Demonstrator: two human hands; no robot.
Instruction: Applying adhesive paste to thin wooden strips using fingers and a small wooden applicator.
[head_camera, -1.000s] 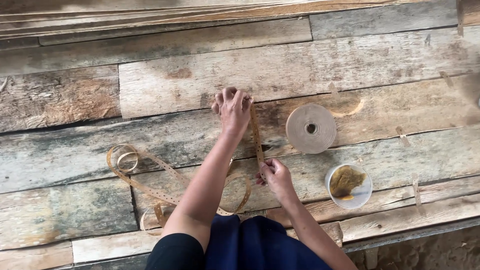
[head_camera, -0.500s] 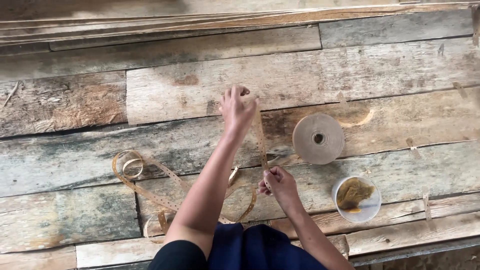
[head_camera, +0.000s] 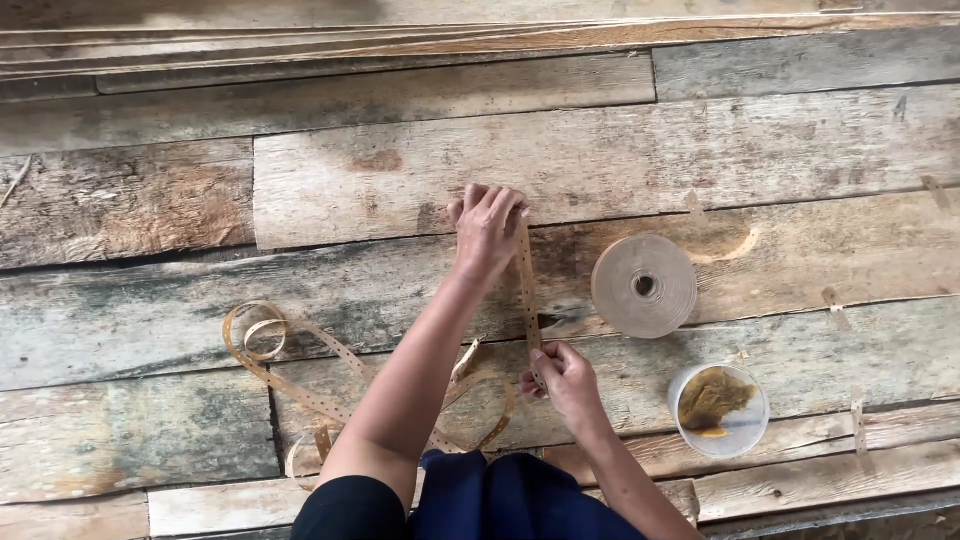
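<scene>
Right now my left hand (head_camera: 488, 228) is pressing flat, fingers together, on the far end of a narrow brown perforated paper strip (head_camera: 527, 290), pinning it to the weathered grey wooden planks (head_camera: 420, 170); my palm is covering that end, so I cannot tell exactly where it stops. My right hand (head_camera: 563, 378) is pinching the near part of the same strip between thumb and fingertips, and the stretch between my hands is running straight and taut, lying on or just above the boards. From my right hand the strip is trailing away under my left forearm, which is hiding part of it, and coming out on the left as loose loops and curls (head_camera: 262, 337); one coil near my knee is half cut off by my dark sleeve. Just right of the taut stretch a flat round roll of brown paper tape (head_camera: 643, 285) is lying on its side, apart from both hands. Nearer me, a small white round tub (head_camera: 718, 410) is holding something yellowish-brown and fibrous that I cannot make out. My dark blue lap is filling the bottom edge.
</scene>
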